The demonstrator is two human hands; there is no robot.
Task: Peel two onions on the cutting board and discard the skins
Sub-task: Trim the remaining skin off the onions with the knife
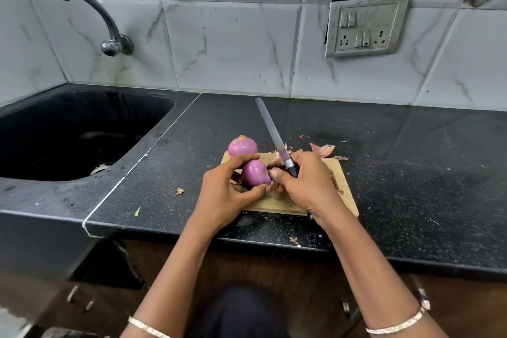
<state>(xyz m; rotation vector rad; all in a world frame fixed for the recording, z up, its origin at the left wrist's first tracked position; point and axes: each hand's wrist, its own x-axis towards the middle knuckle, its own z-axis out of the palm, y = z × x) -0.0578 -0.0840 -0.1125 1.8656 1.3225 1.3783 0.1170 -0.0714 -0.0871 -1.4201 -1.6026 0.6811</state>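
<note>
The step in hand looks like the peel of onion 2 of 2. The left hand (pixel 227 192) grips the near onion (pixel 254 174) just above the board (pixel 344 195), fingers curled over its top and thumb under it. The right hand (pixel 306 185) is closed round the handle of the knife (pixel 271 129), whose blade points up and away from the person, clear of the onion. Its thumb presses at the onion's right end, where dry scraps hang; whether it pinches a strip of skin there I cannot tell.

The far onion (pixel 242 145) sits on the board's far left corner, smooth and purple, so it is probably done apart from its orange tip. Loose skins (pixel 322 149) lie on the counter (pixel 411 162) just beyond the board, with smaller bits on the board itself.

The next move calls for a pull of the last scraps off the root end, with the blade kept away from the left fingers. Then all skins need gathering and discarding. No bin is in view.

No brand, label or readable writing shows; the socket plate (pixel 366 26) on the wall carries none I can make out.
</note>
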